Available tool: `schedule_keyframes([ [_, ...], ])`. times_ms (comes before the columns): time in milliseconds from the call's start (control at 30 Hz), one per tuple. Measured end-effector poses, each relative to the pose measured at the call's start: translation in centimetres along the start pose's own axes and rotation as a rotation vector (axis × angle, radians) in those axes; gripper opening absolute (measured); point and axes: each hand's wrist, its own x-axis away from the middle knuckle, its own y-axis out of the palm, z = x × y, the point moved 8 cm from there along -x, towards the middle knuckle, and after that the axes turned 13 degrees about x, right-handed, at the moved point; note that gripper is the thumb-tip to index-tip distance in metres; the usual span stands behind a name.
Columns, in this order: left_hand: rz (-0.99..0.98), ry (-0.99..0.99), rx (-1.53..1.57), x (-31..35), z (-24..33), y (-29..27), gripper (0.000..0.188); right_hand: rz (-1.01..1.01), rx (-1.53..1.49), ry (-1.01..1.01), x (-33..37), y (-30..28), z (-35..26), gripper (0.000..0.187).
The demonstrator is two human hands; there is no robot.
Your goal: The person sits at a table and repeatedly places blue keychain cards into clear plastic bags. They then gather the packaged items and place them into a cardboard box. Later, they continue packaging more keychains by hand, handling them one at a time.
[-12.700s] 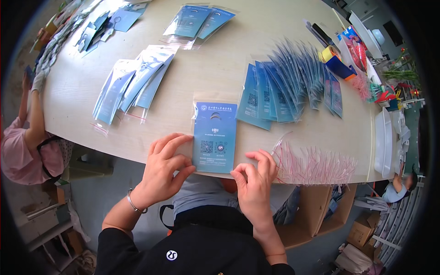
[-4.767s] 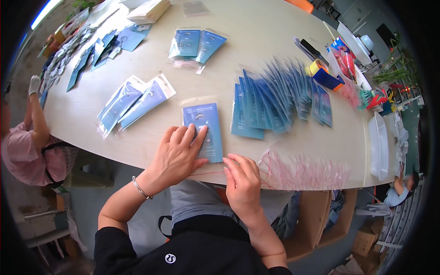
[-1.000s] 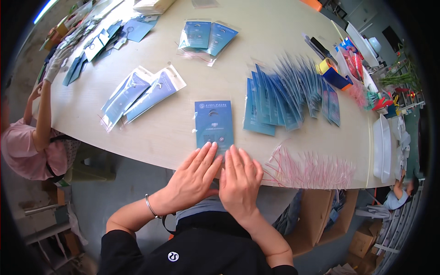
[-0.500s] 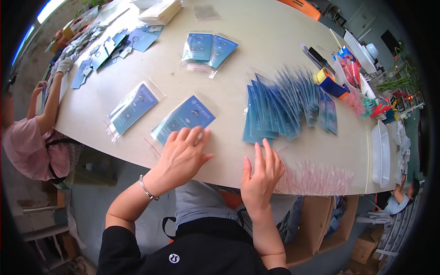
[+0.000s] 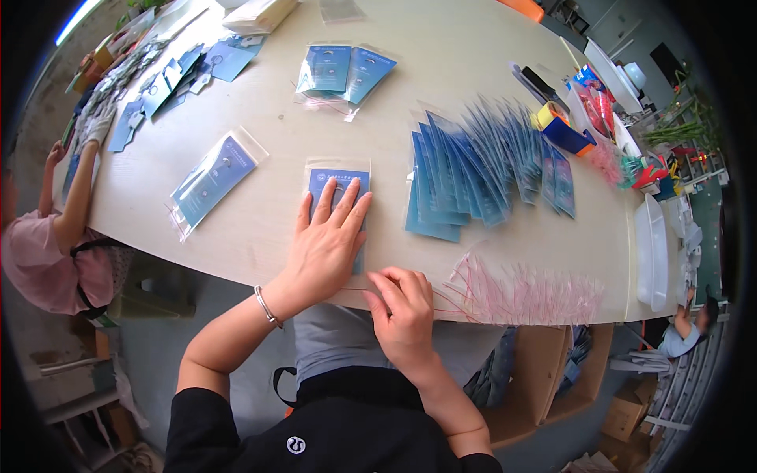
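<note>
My left hand (image 5: 327, 240) lies flat with its fingers stretched over a blue card (image 5: 337, 171) in a clear zip bag, pressing it against the table near its front edge. At the lower right corner of that bag, my right hand (image 5: 402, 311) is closed in a pinch on the plastic, by its thin red line. Most of the card is hidden under my left hand. To the left lies another bagged blue card (image 5: 213, 180), tilted. Right of my hands, a fanned row of blue cards in clear sleeves (image 5: 465, 177) overlaps closely.
Two bagged cards (image 5: 347, 72) lie farther back. Empty-looking clear bags with red edges (image 5: 536, 296) fan along the front edge. A tape dispenser (image 5: 564, 134), a black-handled tool (image 5: 540, 83) and a white tray (image 5: 650, 252) stand right. Another person's gloved hand (image 5: 101, 126) is at left, by loose cards.
My left hand now presses flat on the bagged card, which has turned upright. My right hand has moved left from beside the card row and pinches the bag's lower corner.
</note>
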Motion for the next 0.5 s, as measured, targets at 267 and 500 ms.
schedule_keyframes([
  [267,-0.177,0.115,0.109,0.7,0.8,-0.1,0.056,-0.056,0.038,0.055,-0.1,-0.2,1.4,0.018],
  [500,-0.319,0.265,0.049,1.6,1.5,-1.0,0.062,-0.134,0.162,-0.069,-0.4,0.1,0.9,0.009],
])
